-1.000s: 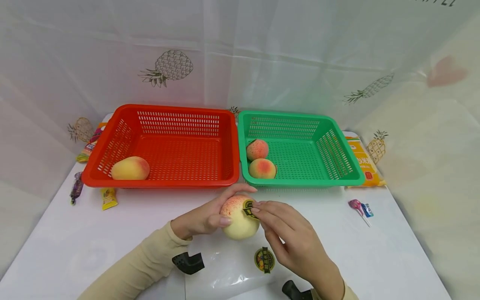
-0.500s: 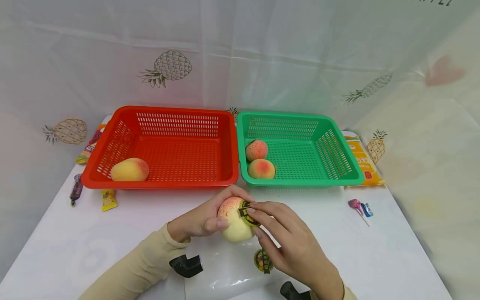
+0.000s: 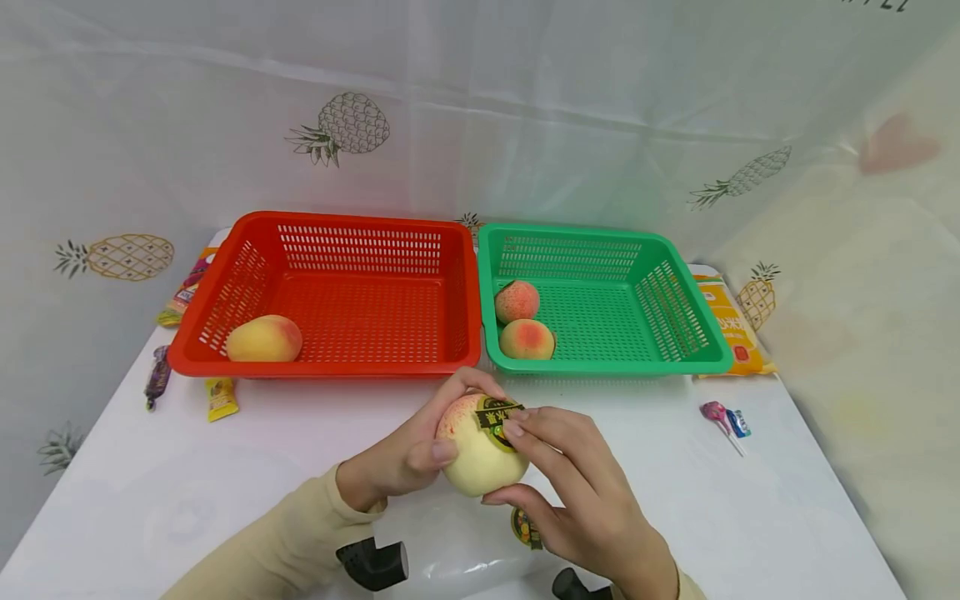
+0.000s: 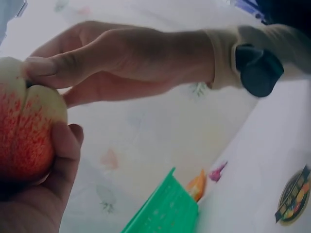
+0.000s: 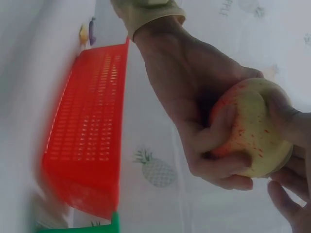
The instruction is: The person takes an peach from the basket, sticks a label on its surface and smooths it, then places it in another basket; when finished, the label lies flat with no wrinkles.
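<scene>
A pale yellow peach (image 3: 480,471) with red speckles is held above the table's front middle. My left hand (image 3: 405,458) grips its left side, thumb in front and fingers around the back. A dark oval fruit sticker (image 3: 492,415) with gold edging lies on the peach's upper right side. Fingertips of my right hand (image 3: 588,492) press the sticker's right edge, while its thumb touches the peach's underside. The left wrist view shows that thumb beside the peach's stem hollow. Beneath the hands, a similar sticker (image 3: 522,527) lies on a glossy clear sheet (image 3: 442,542), partly hidden by the right hand.
Behind the hands stand a red basket (image 3: 352,369) holding one peach (image 3: 264,339) and a green basket (image 3: 622,367) holding two smaller peaches (image 3: 527,340). Wrapped sweets (image 3: 221,398) lie at left; a lollipop (image 3: 716,414) and a yellow packet (image 3: 733,329) are at right.
The sticker has turned and now lies flatter against the peach. The right thumb has moved down from the sticker's side to the peach's underside. The left hand keeps its grip.
</scene>
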The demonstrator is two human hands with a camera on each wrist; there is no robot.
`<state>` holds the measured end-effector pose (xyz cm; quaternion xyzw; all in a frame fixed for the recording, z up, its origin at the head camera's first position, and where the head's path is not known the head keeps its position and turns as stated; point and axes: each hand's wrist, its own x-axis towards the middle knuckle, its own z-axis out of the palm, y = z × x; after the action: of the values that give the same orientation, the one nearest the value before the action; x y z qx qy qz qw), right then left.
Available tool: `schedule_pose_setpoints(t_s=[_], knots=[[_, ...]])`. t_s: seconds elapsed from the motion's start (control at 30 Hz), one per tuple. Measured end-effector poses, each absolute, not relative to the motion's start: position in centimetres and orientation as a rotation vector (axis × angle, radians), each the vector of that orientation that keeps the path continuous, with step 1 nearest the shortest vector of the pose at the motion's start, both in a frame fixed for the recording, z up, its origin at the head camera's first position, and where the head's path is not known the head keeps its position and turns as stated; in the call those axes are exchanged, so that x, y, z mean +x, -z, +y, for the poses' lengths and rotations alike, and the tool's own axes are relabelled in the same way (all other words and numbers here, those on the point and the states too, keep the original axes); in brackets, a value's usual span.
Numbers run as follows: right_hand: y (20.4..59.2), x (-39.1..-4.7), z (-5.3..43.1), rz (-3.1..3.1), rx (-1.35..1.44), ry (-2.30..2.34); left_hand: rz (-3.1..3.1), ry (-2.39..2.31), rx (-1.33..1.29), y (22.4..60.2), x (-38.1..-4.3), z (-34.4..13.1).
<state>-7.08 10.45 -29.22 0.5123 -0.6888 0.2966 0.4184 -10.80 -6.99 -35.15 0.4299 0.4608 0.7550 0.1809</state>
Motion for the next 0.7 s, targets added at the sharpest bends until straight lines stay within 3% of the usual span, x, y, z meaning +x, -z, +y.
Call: schedule_pose_setpoints(t_s=[0.57, 0.7], knots=[[30.1, -7.4, 9.8, -1.417, 1.166, -0.628, 1.306, -2.216, 1.021, 35.2, -10.7, -7.0], [30.2, -6.9, 10.1, -1.518, 1.090, -0.828, 1.403, -2.217, 1.054, 34.5, -10.9, -7.7]])
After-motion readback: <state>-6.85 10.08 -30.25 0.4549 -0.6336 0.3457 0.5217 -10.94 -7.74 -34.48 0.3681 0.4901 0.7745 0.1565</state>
